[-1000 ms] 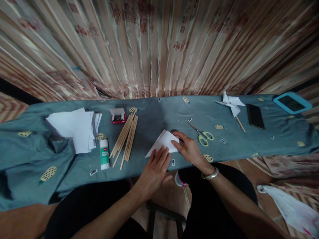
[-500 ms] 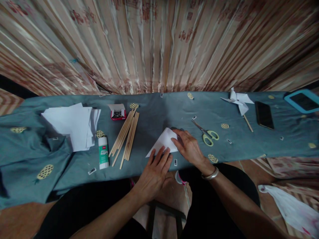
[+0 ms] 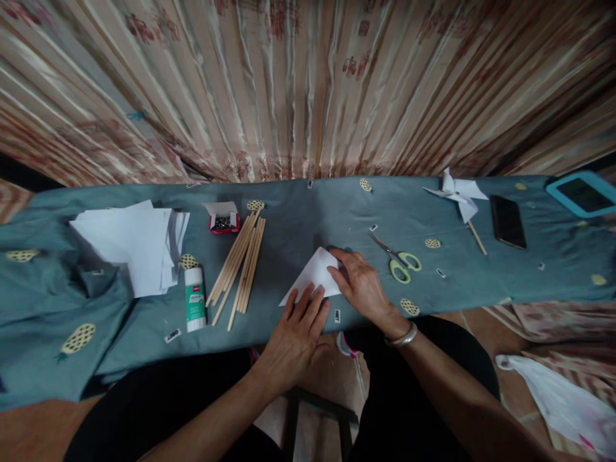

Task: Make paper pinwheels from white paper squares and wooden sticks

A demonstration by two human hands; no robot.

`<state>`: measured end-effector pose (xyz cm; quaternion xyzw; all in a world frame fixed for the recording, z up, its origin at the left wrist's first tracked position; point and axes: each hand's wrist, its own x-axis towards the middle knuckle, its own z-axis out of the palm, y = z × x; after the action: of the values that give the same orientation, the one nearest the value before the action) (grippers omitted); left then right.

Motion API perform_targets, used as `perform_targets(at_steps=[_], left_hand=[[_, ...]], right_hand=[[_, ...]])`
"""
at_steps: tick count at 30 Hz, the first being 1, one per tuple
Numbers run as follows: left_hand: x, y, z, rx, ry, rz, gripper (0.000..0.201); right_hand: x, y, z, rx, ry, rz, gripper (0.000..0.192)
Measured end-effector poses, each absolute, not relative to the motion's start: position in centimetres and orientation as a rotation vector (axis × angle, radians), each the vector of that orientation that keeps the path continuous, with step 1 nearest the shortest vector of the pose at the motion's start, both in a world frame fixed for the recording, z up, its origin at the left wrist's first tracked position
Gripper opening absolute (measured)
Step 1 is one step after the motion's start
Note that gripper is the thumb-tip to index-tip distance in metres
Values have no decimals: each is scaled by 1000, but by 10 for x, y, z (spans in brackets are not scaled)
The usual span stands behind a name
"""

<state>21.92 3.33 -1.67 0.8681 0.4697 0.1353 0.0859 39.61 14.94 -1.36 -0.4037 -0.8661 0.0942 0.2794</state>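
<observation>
A sheet of white paper folded into a triangle (image 3: 314, 271) lies on the cloth-covered table before me. My left hand (image 3: 294, 337) rests on its lower edge, fingers stretched out flat and holding it down. My right hand (image 3: 362, 285) grips the right-hand side, with the thumb on top and the other fingers curled at the edge, partly hiding that corner. Just right of this hand lie scissors with green handles (image 3: 398, 262). Farther right is a white paper pinwheel (image 3: 461, 191) on a wooden stick.
Left of the paper are several wooden sticks (image 3: 240, 263), a glue stick (image 3: 195, 300), an open red box of small metal pieces (image 3: 224, 221) and a stack of white paper (image 3: 129, 240). A phone (image 3: 508, 221) and a blue-framed device (image 3: 583, 195) lie at the right. A curtain (image 3: 289, 90) hangs behind.
The view has shifted slightly, so the things on the table sit a little farther left. Both hands stay on the folded paper with almost the same pose.
</observation>
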Motion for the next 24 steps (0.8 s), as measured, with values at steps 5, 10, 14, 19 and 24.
perform_targets(at_steps=[5, 10, 14, 19, 24], left_hand=[[219, 34, -17, 2606, 1402, 381, 66], [220, 34, -17, 2638, 1411, 349, 66], [221, 35, -19, 2648, 1423, 336, 68], [223, 35, -21, 2643, 1462, 327, 67], [222, 35, -22, 2699, 1477, 319, 66]], right_hand=[[394, 150, -14, -1088, -2337, 215, 34], [394, 144, -14, -1153, -2353, 114, 40], [396, 127, -11, -1213, -2374, 30, 52], [399, 107, -13, -1321, -2362, 32, 59], [423, 106, -19, -1438, -2280, 65, 58]])
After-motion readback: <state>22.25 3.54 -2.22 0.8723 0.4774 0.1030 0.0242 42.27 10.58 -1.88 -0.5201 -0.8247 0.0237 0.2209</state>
